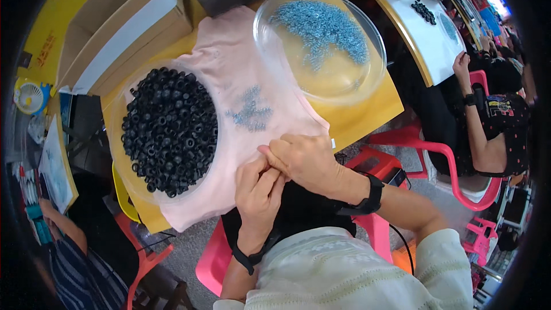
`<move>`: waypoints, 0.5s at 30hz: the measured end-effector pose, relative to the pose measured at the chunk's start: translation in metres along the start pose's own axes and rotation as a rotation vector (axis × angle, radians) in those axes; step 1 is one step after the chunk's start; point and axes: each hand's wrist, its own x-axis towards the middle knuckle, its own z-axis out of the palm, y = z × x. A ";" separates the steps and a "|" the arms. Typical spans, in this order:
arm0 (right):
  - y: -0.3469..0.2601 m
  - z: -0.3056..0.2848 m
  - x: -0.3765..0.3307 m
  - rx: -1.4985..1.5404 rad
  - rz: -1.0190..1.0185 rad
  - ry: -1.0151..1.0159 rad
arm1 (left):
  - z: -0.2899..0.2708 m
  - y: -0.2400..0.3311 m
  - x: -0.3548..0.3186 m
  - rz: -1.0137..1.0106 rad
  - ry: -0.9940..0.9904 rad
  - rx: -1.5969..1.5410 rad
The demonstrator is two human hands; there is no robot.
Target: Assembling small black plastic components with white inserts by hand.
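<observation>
Hands meet over the near edge of a pale pink sheet of soft fabric [234, 148], which lies across a yellow tabletop [370, 103]. The left hand [259, 188] is curled narrow, its thumb and fingers drawn together and touching the fingers of the right hand [303, 163], which bends over them in an equally tight pinch. Their own knuckles cover the tips, so I cannot tell whether a small piece is held between them. Just beyond them, small blue-grey coiled pieces [251, 112] lie loosely scattered on the fabric. To the left, glossy black ring-shaped pieces [169, 129] fill a clear round plastic tray; to the right, more blue-grey pieces [324, 26] are heaped in a second clear round tray [321, 87]. A little white tag [333, 143] shows beside the fabric's edge, too small to read. A seated co-worker's black shirt [505, 112] bears a coloured print.
</observation>
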 end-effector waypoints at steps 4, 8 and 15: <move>0.015 -0.005 -0.002 0.133 -0.061 -0.030 | -0.005 0.005 0.003 -0.069 0.018 -0.083; 0.018 -0.036 0.007 0.608 0.344 -0.208 | -0.019 0.011 0.004 -0.267 0.096 -0.321; -0.011 -0.083 0.015 0.698 0.191 -0.208 | -0.045 0.025 0.006 -0.579 0.062 -1.214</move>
